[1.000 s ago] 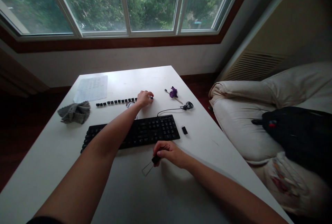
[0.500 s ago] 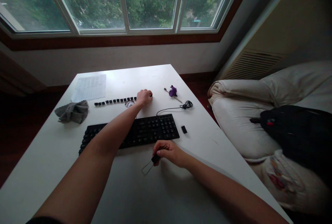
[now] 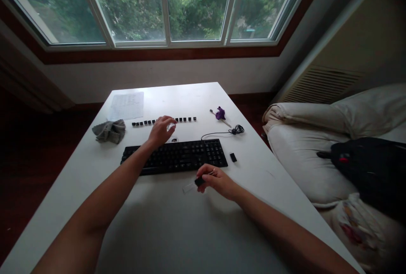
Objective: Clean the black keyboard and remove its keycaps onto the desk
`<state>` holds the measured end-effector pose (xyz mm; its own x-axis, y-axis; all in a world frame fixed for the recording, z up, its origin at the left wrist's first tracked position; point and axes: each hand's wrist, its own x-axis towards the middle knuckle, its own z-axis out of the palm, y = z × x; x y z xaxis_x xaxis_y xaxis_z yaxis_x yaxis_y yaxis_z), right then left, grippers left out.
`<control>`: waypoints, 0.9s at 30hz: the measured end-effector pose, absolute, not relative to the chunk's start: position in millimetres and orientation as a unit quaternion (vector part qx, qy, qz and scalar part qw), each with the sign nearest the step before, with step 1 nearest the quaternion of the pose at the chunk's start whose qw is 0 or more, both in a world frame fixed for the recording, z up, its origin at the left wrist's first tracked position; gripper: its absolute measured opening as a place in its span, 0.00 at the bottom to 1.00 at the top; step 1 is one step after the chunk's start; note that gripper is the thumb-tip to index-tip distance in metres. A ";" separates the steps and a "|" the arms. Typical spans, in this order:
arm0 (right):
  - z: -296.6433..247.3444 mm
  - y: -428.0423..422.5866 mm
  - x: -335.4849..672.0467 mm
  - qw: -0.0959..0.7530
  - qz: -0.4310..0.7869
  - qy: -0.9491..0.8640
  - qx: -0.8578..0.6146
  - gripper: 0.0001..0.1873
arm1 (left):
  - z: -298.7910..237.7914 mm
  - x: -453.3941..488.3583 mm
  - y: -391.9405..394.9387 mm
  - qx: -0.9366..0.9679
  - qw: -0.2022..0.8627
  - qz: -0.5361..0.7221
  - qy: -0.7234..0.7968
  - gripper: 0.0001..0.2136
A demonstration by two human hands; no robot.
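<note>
While the right hand (image 3: 214,179) is gripping a black-handled wire tool (image 3: 199,181) by the keyboard (image 3: 184,155), the left hand (image 3: 161,131), fingers loosely curled, hold unclear, is hovering near lined-up keycaps (image 3: 185,119) that a careless brush could scatter.

Left grip (image 3: 161,131): bare human hand, slim wrist (image 3: 152,141); left forearm (image 3: 119,179) uncovered, broadening toward the elbow (image 3: 93,219). Right grip (image 3: 218,181): bare hand; right forearm (image 3: 279,219) likewise uncovered, smooth in outline, narrowing evenly handward.
</note>
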<state>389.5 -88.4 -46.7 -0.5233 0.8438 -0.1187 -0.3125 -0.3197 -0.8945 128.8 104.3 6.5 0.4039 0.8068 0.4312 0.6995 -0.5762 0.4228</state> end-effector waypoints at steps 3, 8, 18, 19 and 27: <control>-39.1 -93.6 383.0 0.383 0.742 -0.453 -0.313 0.16 | 8.0 61.1 61.3 0.795 0.074 0.342 0.495 0.10; -22.0 -98.7 367.7 0.403 0.729 -0.443 -0.332 0.12 | -16.1 -32.0 4.1 0.693 0.052 0.349 0.629 0.11; 24.2 -40.6 267.6 0.466 0.678 -0.449 -0.348 0.13 | -52.0 -46.3 -29.4 0.620 0.109 0.372 0.682 0.14; 25.9 -32.2 254.0 0.472 0.672 -0.462 -0.336 0.13 | -52.7 -45.2 -30.2 0.622 0.124 0.376 0.676 0.14; 7.5 15.6 167.5 0.467 0.655 -0.527 -0.275 0.19 | -59.9 -46.6 -40.5 0.618 0.160 0.403 0.656 0.17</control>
<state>167.5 15.6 7.5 -0.4123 0.9015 0.1314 -0.3213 -0.0090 -0.9469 -46.6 -40.5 -59.9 -0.1857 0.9391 0.2891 0.6814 -0.0889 0.7265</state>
